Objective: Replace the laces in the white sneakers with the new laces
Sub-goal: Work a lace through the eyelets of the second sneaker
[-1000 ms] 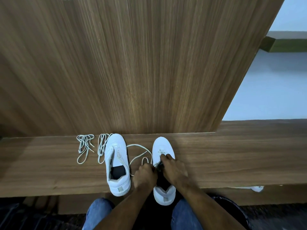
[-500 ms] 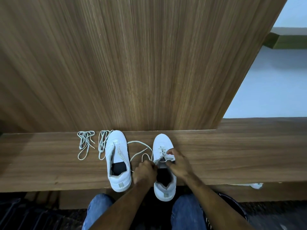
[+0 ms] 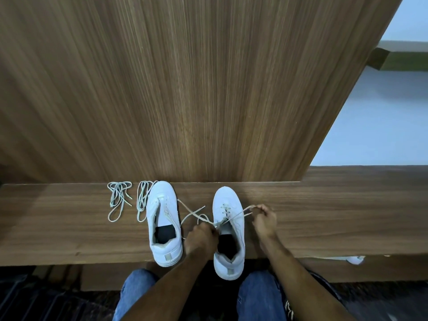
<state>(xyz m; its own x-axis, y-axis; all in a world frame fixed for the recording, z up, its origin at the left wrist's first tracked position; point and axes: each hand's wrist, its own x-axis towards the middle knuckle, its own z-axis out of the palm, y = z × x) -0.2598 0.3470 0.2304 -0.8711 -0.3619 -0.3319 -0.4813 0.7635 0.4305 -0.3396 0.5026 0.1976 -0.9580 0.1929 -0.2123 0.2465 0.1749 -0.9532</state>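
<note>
Head view is showing the right hand [image 3: 264, 220] pinching the old lace [image 3: 236, 215] and the left hand [image 3: 201, 237] gripping the other end over the right sneaker [image 3: 229, 230] at the desk [image 3: 335, 218] front edge, so pulling should be proceeding evenly, one eyelet at a time.

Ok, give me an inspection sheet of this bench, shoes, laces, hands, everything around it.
Surface: wooden bench, shoes and laces on it.
Job's things: left sneaker, lace mostly out; right sneaker, heel over the bench edge, its lace pulled out sideways; two spare lace bundles left of the shoes.
Clutter: white scrap at the bench's front edge.
Hands: left hand grips the lace beside the right sneaker; right hand pinches the lace end.
Cables: nothing seen.
Surroundings: wood panel behind; pale wall to the right.
</note>
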